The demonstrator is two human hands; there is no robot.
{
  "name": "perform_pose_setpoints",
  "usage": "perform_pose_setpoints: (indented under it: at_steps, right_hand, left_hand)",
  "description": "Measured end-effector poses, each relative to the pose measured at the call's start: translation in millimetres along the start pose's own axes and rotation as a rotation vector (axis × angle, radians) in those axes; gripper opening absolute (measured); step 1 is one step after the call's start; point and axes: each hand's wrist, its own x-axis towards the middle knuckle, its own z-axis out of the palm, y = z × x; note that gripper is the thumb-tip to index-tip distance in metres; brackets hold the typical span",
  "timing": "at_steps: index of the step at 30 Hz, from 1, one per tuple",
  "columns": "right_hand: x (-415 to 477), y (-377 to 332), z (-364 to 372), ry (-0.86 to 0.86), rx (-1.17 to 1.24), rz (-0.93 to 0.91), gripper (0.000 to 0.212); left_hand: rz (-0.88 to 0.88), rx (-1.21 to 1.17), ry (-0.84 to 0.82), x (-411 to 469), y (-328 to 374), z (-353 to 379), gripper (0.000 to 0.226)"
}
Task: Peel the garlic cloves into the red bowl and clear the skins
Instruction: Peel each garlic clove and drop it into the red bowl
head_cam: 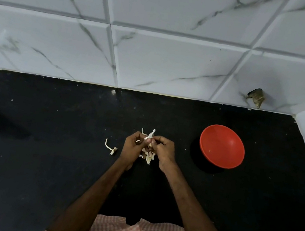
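Black desk (41, 157) under marbled wall tiles. Left hand (135, 144) and right hand (163, 149) together, grip clamped on garlic clove (149, 137), skin half-lifted. Loose skins (149, 157) beneath, stem (111, 147) beside. Red bowl (222, 146) nearly empty, well apart: early stage, judging so.

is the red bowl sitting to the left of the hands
No, the red bowl sits on the black counter to the right of both hands, beyond the right hand.

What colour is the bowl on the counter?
Red. The bowl shows clearly in the head view, against the black counter.
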Motion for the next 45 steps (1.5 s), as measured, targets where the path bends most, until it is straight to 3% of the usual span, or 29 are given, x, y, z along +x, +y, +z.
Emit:
perform_pose_setpoints:
  at_steps: [3,9,14,17,22,26,32,35,38,45]
  right_hand:
    - [3,1,0,0.003,0.051,0.026,0.024]
    - [15,14,-14,0.106,-0.027,0.026,0.019]
    - [20,18,-19,0.119,-0.020,0.083,0.015]
    - [20,14,-17,0.074,0.088,0.107,0.015]
    - [21,17,-14,-0.046,-0.065,-0.041,0.015]
    - [26,22,-16,0.093,-0.235,-0.154,0.007]
    - [32,20,-14,0.208,-0.289,-0.162,0.008]
    - [36,17,-12,0.216,-0.206,-0.069,0.013]
    - [38,11,-13,0.140,-0.050,0.038,0.022]
    - [32,11,-17,0.034,-0.073,-0.024,0.021]
  left_hand:
    - [-0.014,0.078,0.018,4,1,-2,0.012]
    - [0.093,0.481,0.088,14,-2,-7,0.014]
    - [0.082,0.889,0.013,21,0,-4,0.016]
    - [0.067,0.985,-0.023,25,3,3,0.020]
    - [0.042,0.950,-0.028,27,4,6,0.024]
    - [0.011,0.898,-0.068,29,5,5,0.020]
    - [0.018,0.938,-0.062,26,10,8,0.018]
    - [0.072,0.980,-0.063,26,15,12,0.016]
    - [0.071,0.780,-0.053,28,16,10,0.005]
    - [0.037,0.346,0.018,22,15,6,0.011]
